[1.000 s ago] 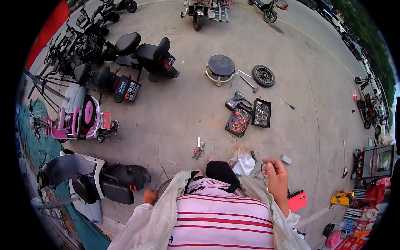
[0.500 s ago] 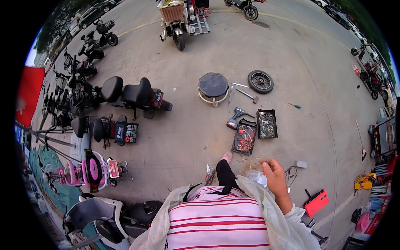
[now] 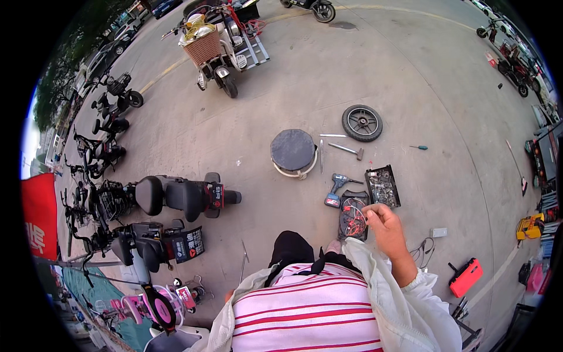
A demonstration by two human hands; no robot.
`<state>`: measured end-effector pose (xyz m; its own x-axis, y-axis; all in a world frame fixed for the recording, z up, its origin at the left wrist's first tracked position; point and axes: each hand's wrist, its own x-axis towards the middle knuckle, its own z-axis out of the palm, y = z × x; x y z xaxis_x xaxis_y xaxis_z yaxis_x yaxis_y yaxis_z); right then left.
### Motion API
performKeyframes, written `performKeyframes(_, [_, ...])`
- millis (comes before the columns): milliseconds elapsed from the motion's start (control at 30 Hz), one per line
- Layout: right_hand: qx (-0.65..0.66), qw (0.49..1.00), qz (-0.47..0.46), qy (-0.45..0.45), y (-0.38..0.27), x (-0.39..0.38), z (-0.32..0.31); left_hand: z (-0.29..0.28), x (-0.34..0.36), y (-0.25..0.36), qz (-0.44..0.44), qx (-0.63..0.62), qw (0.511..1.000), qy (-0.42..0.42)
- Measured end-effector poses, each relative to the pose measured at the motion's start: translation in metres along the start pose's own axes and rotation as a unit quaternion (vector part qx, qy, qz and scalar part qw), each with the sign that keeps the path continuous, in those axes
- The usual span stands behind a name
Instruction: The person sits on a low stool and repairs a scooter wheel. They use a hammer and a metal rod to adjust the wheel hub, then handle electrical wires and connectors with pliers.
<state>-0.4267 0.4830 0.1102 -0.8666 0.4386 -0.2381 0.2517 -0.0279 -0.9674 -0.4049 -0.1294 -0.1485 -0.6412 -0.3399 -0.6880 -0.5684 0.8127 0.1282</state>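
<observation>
Concrete yard, scooters (image 3: 176, 196) parked at 9 o'clock. Right hand (image 3: 384, 226) raised, fingers curled; what it grips, cannot tell. Tray (image 3: 352, 216) of red wires just beside it at 10 o'clock, long axis pointing away. Left hand not visible.

a wide grey concrete yard (image 3: 410, 76) lies in flat, even daylight, with faint painted lines curving across it. parked scooters (image 3: 182, 196) stand in a row along the left side beside a red banner (image 3: 40, 214), and a three-wheeled cart with a woven basket (image 3: 205, 47) stands near the top. trees (image 3: 70, 64) and parked cars edge the upper left, while more scooters and stacked goods line the right rim.
</observation>
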Motion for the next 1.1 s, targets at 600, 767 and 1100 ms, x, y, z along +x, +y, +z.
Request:
performKeyframes(600, [-0.026, 0.986, 0.017, 0.161, -0.05, 0.195, 0.135, -0.272, 0.32, 0.349, 0.228, -0.026, 0.973, 0.002])
performKeyframes(767, [0.019, 0.962, 0.099, 0.253, -0.005, 0.204, 0.119, -0.278, 0.385, 0.452, 0.267, -0.097, 0.959, 0.025])
performKeyframes(1100, [0.084, 0.93, 0.131, 0.333, 0.053, 0.325, 0.067, -0.303, 0.233, 0.758, 0.253, -0.065, 0.954, -0.149])
